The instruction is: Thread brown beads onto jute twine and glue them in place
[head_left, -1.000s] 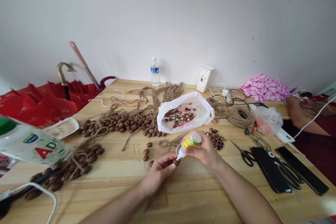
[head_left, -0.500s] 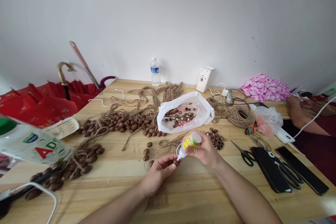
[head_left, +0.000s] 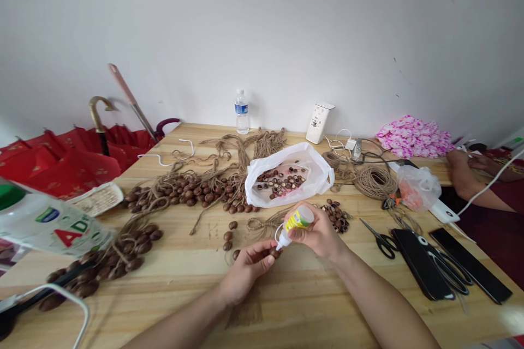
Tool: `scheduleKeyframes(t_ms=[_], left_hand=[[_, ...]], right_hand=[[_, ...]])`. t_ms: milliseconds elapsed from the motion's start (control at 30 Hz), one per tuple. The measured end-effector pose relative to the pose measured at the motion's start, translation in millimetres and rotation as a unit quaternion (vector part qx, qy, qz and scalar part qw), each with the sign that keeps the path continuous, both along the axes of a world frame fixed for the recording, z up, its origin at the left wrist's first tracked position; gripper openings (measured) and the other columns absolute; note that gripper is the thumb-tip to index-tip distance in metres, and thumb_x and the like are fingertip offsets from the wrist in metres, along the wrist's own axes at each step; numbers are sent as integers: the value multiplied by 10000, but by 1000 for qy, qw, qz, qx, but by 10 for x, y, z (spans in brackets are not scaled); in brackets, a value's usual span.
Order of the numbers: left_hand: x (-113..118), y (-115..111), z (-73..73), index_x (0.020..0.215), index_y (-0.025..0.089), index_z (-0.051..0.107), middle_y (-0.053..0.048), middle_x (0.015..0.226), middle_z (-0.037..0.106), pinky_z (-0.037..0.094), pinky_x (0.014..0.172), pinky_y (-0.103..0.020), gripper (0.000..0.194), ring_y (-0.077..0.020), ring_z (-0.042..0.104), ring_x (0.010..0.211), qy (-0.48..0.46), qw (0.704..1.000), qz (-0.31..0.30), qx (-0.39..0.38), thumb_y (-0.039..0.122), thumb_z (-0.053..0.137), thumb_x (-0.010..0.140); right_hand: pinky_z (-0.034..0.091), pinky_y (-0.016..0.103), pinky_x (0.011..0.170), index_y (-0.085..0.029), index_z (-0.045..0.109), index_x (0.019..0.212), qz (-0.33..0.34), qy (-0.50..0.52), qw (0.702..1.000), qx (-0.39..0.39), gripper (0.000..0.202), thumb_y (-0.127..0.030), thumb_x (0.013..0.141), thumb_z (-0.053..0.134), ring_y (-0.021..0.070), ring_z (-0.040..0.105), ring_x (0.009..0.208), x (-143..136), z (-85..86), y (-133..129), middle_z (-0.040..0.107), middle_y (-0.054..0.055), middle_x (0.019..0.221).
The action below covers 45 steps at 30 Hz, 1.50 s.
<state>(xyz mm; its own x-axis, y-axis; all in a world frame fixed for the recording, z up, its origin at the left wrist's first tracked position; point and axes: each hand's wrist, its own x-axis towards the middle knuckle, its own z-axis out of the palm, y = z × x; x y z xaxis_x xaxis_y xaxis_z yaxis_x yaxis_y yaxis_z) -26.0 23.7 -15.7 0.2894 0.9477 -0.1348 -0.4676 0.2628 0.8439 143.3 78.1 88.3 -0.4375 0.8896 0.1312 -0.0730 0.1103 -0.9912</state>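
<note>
Between the fingertips of my left hand [head_left: 244, 277] is a round brown nutshell [head_left: 274, 253]. My right hand [head_left: 320, 235] grips a small glue bottle [head_left: 298, 219] with a yellow label, tipped nozzle-down so that its tip meets or nearly meets the nutshell. Whether glue is flowing I cannot tell. A few whole brown nuts [head_left: 228, 236] lie on the table just left of my hands. Behind them stands an open white plastic bag [head_left: 317, 188] holding shell halves [head_left: 282, 181]. More shell halves [head_left: 338, 217] are heaped behind my right hand.
Corded nut bunches [head_left: 192, 191] spread across the left and middle of the wooden table [head_left: 196, 294]. Scissors [head_left: 385, 242], a black phone-like slab [head_left: 421, 264] and a twine coil [head_left: 374, 181] lie at right. A large white bottle [head_left: 49, 223] stands near left. Another person's hand [head_left: 458, 161] is at far right.
</note>
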Motion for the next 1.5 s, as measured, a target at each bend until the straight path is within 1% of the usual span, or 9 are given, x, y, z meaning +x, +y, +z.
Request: scheduleKeyframes(t_ms=[200,467,833,967,1267,1500], left_hand=[[0,-11,7,898,228,717,11,800,668,354,729,-213,228,-107,516,749,-3,1000,3,-1,249,739,672],[10,2,3,898,229,718,3,810,675,358,718,-220,239,-113,521,741,4,1000,6,-8,253,745,662],[4,-8,26,907,200,712,-17,791,657,366,722,-251,247,-142,519,738,20,1000,11,5,268,731,670],[8,-7,26,900,188,713,-30,803,664,373,725,-264,256,-158,529,750,34,999,14,5,278,734,662],[1,-2,9,911,193,710,-33,851,678,369,780,-281,253,-166,540,800,30,999,9,8,277,727,673],[12,-3,20,898,196,718,-24,824,679,358,773,-274,254,-161,541,784,12,1000,11,-9,263,743,654]], right_hand=[[418,261,565,-146,594,782,2,-7,1000,-8,365,-391,599,794,149,526,630,1,15,-4,595,27,708],[417,253,565,-147,585,788,8,2,1000,-14,344,-363,615,789,140,520,630,2,-2,10,588,23,716],[403,255,567,-150,587,785,10,4,1000,3,342,-358,610,795,136,500,632,15,31,0,568,17,719],[397,257,562,-150,591,780,13,-1,1000,6,361,-367,587,806,140,502,633,1,36,-10,567,15,720],[401,258,573,-149,596,772,17,-8,1000,9,365,-374,580,809,143,511,642,-4,59,-22,565,16,723],[397,245,553,-147,593,776,13,4,1000,-11,371,-365,573,814,130,496,620,-14,46,-35,555,7,708]])
